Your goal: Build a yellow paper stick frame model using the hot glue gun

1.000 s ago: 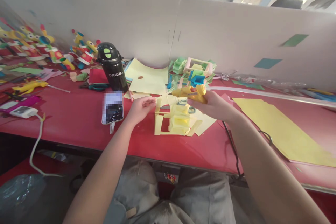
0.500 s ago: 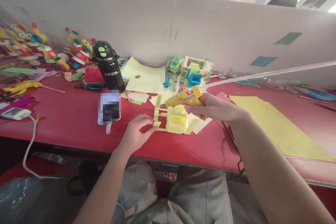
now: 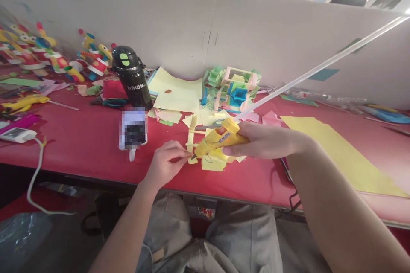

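Note:
My right hand (image 3: 267, 140) is wrapped round a yellow hot glue gun (image 3: 215, 141), whose dark nozzle points down and left. A long clear glue stick (image 3: 304, 76) runs out of its back end. The nozzle tip is close to the fingertips of my left hand (image 3: 168, 161). That hand pinches the near end of a pale yellow paper frame (image 3: 191, 136), made of strips and thin rolled bars. A folded yellow paper piece (image 3: 214, 161) sits at the frame's right, partly hidden behind the glue gun.
A black bottle (image 3: 132, 79) and a blurred-out phone (image 3: 133, 130) stand left of the work. Behind lie paper sheets (image 3: 179, 94) and green, pink and blue paper models (image 3: 237, 89). Large yellow sheets (image 3: 336, 153) lie at right; another glue gun (image 3: 25, 103) lies far left.
The glue gun in my right hand has moved left and down, its nozzle now at my left fingertips. The glue stick tilts up more steeply. My left hand has stayed almost in place.

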`<state>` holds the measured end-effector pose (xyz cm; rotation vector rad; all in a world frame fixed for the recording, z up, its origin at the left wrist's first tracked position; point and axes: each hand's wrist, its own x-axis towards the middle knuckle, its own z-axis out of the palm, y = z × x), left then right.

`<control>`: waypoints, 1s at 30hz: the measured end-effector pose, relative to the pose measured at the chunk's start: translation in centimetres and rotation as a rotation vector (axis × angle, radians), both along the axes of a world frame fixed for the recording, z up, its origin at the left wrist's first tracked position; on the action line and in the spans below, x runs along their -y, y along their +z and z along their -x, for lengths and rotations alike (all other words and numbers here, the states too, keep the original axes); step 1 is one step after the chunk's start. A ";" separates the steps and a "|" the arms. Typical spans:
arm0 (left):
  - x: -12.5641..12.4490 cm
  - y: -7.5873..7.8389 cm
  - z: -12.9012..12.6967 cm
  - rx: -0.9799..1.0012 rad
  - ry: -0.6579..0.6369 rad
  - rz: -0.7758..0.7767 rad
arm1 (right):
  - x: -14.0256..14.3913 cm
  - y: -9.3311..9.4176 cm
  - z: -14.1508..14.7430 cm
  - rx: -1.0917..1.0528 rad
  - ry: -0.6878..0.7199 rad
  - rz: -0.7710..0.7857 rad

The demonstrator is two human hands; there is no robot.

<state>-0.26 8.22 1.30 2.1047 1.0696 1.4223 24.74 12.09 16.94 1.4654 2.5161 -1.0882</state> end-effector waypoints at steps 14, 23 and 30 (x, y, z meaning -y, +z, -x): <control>-0.1 -0.1 0.0 0.016 0.006 0.028 | 0.2 1.1 1.3 0.213 0.001 -0.044; -0.1 -0.1 0.0 0.013 0.023 0.021 | 0.4 1.4 1.6 0.192 -0.001 -0.081; -0.1 -0.1 0.0 0.012 0.015 0.028 | 0.5 1.6 1.8 0.213 0.008 -0.100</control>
